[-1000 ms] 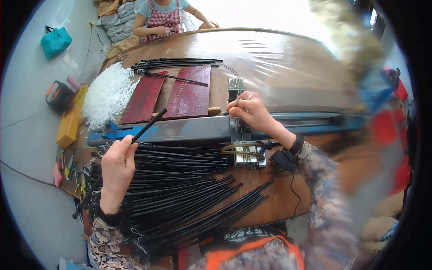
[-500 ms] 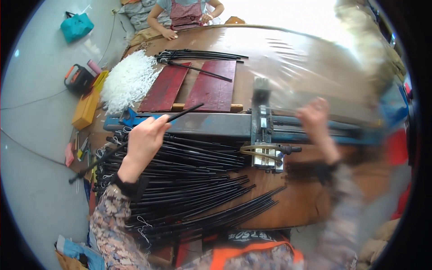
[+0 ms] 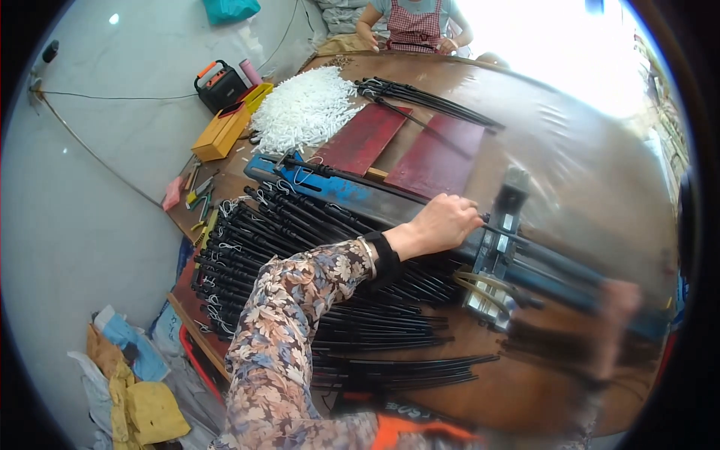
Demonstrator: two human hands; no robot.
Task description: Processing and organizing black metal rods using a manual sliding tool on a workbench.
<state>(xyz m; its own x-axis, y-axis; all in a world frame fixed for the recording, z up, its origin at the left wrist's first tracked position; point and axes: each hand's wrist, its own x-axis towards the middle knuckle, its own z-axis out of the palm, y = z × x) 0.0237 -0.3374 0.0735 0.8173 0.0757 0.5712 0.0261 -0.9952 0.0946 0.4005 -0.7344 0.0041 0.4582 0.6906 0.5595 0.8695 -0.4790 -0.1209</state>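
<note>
My left hand [image 3: 444, 223] is closed on a thin black rod [image 3: 352, 178] that lies along the blue metal bench fixture [image 3: 311, 184]. A thicker end of the rod with a white cord loop rests at the fixture's left end, while the other end runs toward the metal clamp block [image 3: 496, 251] just right of the hand. My right hand [image 3: 619, 315], smeared by motion, is over the fixture's right part; its fingers cannot be made out. Below my left forearm lie many similar black rods [image 3: 262, 247], several with white cord loops at their left ends.
A heap of small white pieces [image 3: 304, 109] lies beyond the fixture, beside two dark red boards [image 3: 439, 156] and another bundle of black rods [image 3: 427, 101]. A yellow box [image 3: 221, 133] and hand tools [image 3: 199, 199] sit at the left edge. Across the table is another person [image 3: 414, 26].
My left hand has moved right and down, laying the rod along the fixture beside the clamp block. My right hand has moved right and nearer. The view has turned and shifted.
</note>
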